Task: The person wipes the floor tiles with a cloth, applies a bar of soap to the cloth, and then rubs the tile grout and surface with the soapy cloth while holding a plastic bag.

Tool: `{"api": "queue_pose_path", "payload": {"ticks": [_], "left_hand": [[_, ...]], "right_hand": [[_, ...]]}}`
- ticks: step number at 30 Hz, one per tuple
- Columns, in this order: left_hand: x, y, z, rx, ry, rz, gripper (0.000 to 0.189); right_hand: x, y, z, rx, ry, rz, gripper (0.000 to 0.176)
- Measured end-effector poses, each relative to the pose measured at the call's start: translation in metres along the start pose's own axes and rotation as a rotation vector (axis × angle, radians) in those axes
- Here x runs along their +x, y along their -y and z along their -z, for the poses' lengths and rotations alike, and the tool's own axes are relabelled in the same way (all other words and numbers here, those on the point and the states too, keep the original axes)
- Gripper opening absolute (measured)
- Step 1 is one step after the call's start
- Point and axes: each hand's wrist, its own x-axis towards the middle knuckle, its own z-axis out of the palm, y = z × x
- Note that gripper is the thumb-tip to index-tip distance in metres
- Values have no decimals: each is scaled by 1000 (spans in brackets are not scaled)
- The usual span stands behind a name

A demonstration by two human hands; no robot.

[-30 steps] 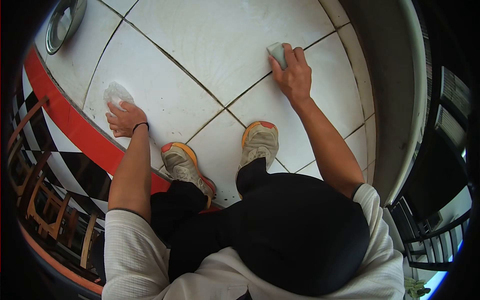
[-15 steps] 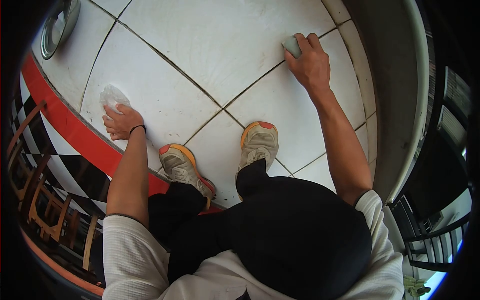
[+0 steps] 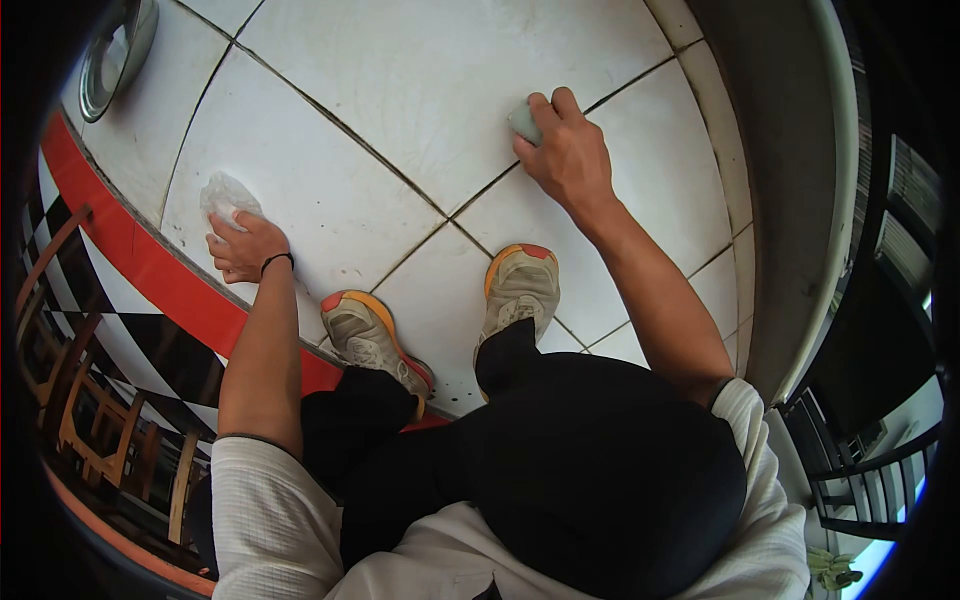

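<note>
My right hand (image 3: pixel 570 155) is closed round a pale grey-green sponge (image 3: pixel 523 122), pressed against the white floor tiles (image 3: pixel 440 90) beside a dark grout line. Most of the sponge is hidden under the fingers. Over at the left, my left hand (image 3: pixel 248 248) rests low on the floor near the red edge, its fingers curled on a crumpled clear plastic bag (image 3: pixel 230 192). A dark band circles that wrist.
A metal bowl (image 3: pixel 115 60) stands at the upper left. The red border (image 3: pixel 180 275) drops to a checkered surface with wooden chairs (image 3: pixel 100 430). A grey raised edge (image 3: pixel 800 150) runs along the right. Both shoes (image 3: pixel 520 285) stand on the tiles.
My right hand has slid left and slightly down across the tiles with the sponge. My left hand and the plastic bag have stayed nearly in place.
</note>
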Motion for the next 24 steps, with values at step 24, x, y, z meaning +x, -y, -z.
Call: {"api": "queue_pose_path", "payload": {"ticks": [24], "left_hand": [[-1,-2,6,13,47,13,52]], "right_hand": [[39,-113,31,-90,-402,-105,43]]}}
